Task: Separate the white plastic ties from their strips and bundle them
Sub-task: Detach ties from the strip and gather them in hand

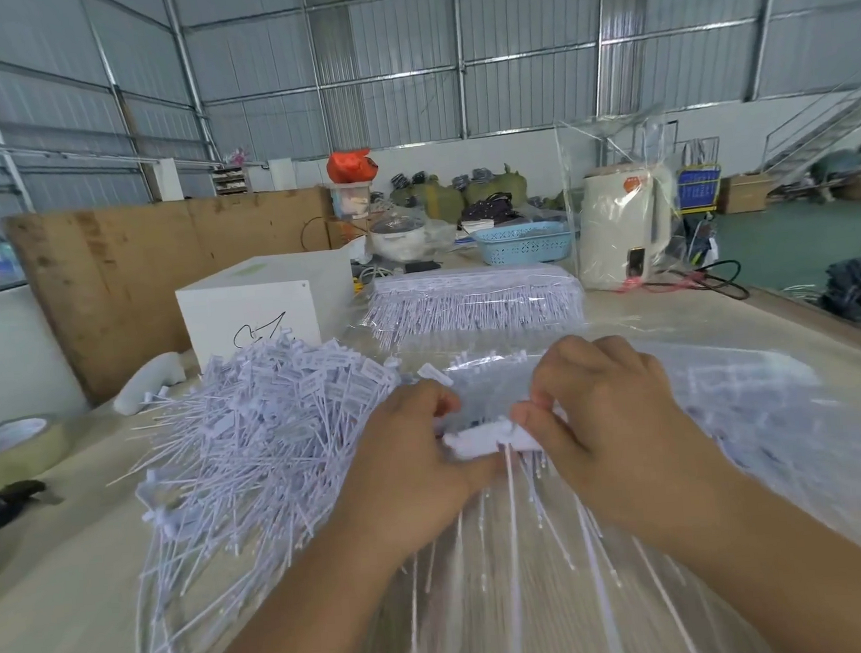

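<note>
Both hands clamped on one strip of ties (pixel 489 440): left hand (pixel 418 461) pinched its left end, right hand (pixel 606 431) its right end. Strip ran left-right between them, tails hanging toward the person. Loose pile (pixel 257 443) lay just left of left hand.

The loose ties (pixel 252 443) were thin white plastic, matt, with flat tags and smooth stems. The packed strips (pixel 473 305) lay under glossy clear film. The counter (pixel 54 613) was pale wood-grain laminate, smooth, with a clear plastic sheet (pixel 788 452) shining over part of it. The board (pixel 156 275) behind was rough brown plywood, scuffed. The tape roll (pixel 11 452) looked glossy and translucent. The basket (pixel 523 249) was blue perforated plastic, the kettle (pixel 622 231) cream plastic wrapped in crinkled clear film, and the walls (pixel 396 45) corrugated metal.
</note>
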### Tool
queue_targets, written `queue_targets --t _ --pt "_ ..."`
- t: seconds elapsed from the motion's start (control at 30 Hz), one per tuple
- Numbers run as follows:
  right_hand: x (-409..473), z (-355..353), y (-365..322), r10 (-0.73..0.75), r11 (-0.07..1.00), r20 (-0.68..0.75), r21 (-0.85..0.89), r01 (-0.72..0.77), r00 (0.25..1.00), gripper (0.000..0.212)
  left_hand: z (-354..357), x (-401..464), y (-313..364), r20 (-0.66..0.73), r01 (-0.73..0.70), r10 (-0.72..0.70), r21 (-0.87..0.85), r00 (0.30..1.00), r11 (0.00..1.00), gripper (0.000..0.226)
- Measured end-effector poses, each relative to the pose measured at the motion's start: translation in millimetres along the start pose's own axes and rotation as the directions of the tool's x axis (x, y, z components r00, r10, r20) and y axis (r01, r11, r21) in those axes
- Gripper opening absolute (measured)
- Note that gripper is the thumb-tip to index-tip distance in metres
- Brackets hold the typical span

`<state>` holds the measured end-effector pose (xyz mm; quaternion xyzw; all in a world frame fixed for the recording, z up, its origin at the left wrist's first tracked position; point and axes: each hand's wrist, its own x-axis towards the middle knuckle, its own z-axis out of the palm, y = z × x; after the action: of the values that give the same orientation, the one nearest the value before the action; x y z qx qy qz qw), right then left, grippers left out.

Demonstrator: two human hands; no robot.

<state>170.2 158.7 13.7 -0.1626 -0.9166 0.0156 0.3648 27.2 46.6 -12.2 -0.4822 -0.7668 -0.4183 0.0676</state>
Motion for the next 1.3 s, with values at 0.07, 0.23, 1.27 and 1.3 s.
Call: queue_targets --t 0.07,0.23,1.27,1.3 --pt "0.0 0.1 -6.1 -0.015 1.0 -0.005 0.027 0.015 1.0 0.018 2.1 -1.3 6.1 0.006 -0.115 0.115 0.059 0.993 0.992 0.039" --pt "-0.8 -1.0 -3.0 0.08 0.996 0.281 0.022 -0.09 0.956 0.022 0.9 -6.3 11.5 0.088 -0.123 0.122 0.014 0.989 0.992 0.002" --pt "-6.5 -2.0 -24.6 0.136 0.954 0.177 -0.29 -0.08 0.975 0.059 2.9 5.8 -8.0 0.174 0.126 -0.107 -0.097 0.979 0.987 0.024" --pt "-7.0 -1.1 -25.4 0.131 0.95 0.184 -0.305 -0.07 0.974 0.059 2.8 6.2 -8.3 0.15 0.109 -0.097 -0.072 0.984 0.991 0.026"
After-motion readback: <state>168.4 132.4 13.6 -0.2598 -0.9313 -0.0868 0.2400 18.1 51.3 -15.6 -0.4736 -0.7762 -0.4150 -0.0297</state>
